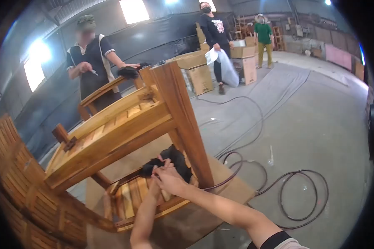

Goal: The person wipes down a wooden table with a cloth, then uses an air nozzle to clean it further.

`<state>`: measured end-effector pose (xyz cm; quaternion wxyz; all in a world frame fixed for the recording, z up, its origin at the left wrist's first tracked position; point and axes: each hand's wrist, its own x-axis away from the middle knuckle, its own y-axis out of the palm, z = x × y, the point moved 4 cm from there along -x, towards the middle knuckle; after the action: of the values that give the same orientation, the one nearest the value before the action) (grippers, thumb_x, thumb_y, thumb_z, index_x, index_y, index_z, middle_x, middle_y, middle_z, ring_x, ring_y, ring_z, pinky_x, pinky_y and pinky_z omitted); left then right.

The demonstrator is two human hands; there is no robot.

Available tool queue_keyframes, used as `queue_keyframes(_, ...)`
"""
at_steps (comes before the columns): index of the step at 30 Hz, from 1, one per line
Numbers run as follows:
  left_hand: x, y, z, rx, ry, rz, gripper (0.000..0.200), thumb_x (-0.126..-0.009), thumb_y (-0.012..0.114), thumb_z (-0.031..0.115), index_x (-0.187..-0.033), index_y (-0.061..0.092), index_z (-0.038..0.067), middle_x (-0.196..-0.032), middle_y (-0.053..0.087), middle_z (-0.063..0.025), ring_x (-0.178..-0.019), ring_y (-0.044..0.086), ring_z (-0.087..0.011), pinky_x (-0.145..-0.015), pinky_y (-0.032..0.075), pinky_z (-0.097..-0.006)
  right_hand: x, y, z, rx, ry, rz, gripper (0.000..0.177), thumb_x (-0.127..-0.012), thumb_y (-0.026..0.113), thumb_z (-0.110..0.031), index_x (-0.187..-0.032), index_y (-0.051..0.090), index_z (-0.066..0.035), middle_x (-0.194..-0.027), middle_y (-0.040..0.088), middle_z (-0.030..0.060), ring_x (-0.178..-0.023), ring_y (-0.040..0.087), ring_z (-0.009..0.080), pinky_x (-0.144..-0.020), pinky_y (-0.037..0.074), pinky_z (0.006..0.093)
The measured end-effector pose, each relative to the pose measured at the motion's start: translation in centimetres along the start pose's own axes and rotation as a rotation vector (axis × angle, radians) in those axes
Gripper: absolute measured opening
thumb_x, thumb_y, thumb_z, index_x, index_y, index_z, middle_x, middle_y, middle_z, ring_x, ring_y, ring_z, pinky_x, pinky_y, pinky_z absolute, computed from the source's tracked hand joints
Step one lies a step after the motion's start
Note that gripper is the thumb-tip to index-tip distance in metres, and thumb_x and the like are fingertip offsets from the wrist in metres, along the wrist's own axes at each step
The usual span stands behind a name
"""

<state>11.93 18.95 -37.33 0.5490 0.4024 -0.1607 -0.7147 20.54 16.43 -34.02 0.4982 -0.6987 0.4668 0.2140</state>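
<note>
Hands (165, 175) clamp together on a black cloth (178, 159) against an upturned wooden chair (124, 124) on a brown board (232, 187), concrete floor (320, 124) around.

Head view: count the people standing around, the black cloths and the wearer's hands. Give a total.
People standing: 3
Black cloths: 2
Wearer's hands: 2, left hand, right hand
Total: 7

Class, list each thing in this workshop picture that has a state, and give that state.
chair: tipped over on the table
cloth: bunched against the chair leg
left hand: closed on the cloth
right hand: closed on the cloth
hose: coiled loosely on the floor
cardboard boxes: stacked
</note>
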Motion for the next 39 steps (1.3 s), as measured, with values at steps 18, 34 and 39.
queue_keyframes(18, -4.4, -6.8, 2.8, -0.229, 0.101, -0.184, 0.035, -0.098, 0.044, 0.038, -0.104, 0.05, 0.005, -0.106, 0.049, -0.0134, -0.098, 0.044, -0.0267, -0.081, 0.038, -0.0364, -1.3, -4.2, -5.7, 0.254, -0.157, 0.285, 0.036, -0.091, 0.059, -0.034, -0.085, 0.053, 0.001, -0.081, 0.061, 0.0156, -0.068, 0.065, 0.0283, -0.048, 0.052, 0.0375)
queue_keyframes(34, -7.2, -5.7, -2.2, -2.257, 0.513, 0.053, 0.016, -0.091, 0.056, 0.021, -0.086, 0.056, 0.005, -0.088, 0.056, -0.0164, -0.081, 0.06, -0.0364, -0.067, 0.052, -0.0465, 6.8, -26.4, -3.4, 0.213, 0.701, 0.542, 0.028, -0.099, 0.05, -0.021, -0.091, 0.061, 0.004, -0.075, 0.063, 0.0077, -0.054, 0.052, 0.0056, -0.045, 0.041, 0.0217)
queue_keyframes(39, -7.0, -5.0, -1.9, -2.27, 0.319, 0.003, 0.016, -0.092, 0.054, 0.018, -0.088, 0.059, 0.003, -0.087, 0.06, -0.0158, -0.073, 0.065, -0.0351, -0.065, 0.054, -0.0442, 2.7, -20.7, 10.5, 0.055, 0.536, 0.459, 0.027, -0.098, 0.054, -0.022, -0.103, 0.065, 0.002, -0.084, 0.068, 0.0062, -0.064, 0.056, 0.0084, -0.054, 0.045, 0.0242)
